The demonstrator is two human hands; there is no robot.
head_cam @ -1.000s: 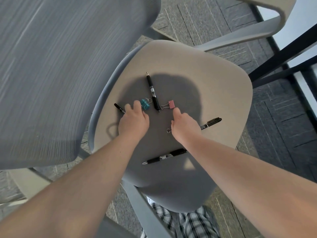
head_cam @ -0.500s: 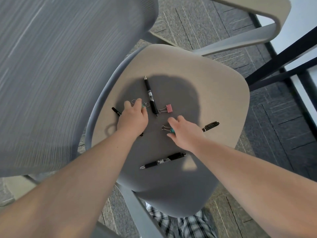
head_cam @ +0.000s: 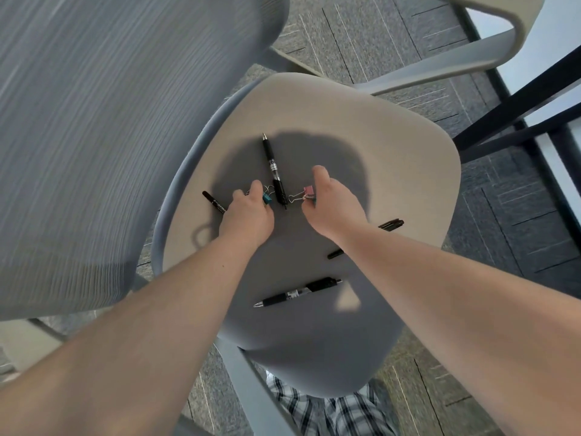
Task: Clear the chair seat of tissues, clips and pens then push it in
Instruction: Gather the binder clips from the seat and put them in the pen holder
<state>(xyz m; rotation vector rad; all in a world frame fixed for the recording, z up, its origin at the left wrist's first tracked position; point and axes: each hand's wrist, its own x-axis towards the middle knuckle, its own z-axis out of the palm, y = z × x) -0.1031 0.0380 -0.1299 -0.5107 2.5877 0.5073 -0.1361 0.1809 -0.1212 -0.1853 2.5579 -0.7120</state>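
The beige chair seat (head_cam: 361,127) fills the middle of the head view. My left hand (head_cam: 248,215) pinches a teal binder clip (head_cam: 267,199) at the seat's centre. My right hand (head_cam: 334,209) has its fingers closed around a pink binder clip (head_cam: 308,191), whose wire handles point left. Between the two hands lies a black pen (head_cam: 273,169), pointing away from me. A second black pen (head_cam: 213,201) sticks out from under my left hand. A third pen (head_cam: 392,224) is partly hidden by my right forearm. A fourth pen (head_cam: 298,292) lies nearer the seat's front. No tissues are visible.
The grey mesh backrest (head_cam: 110,136) rises at the left. A grey armrest (head_cam: 456,64) curves at the top right. Black desk legs (head_cam: 518,102) stand at the right over dark carpet. Plaid trousers (head_cam: 339,410) show below the seat.
My right hand moved up from the lower clip to the pink clip, and that lower clip no longer lies on the seat. My left hand stayed at the teal clip.
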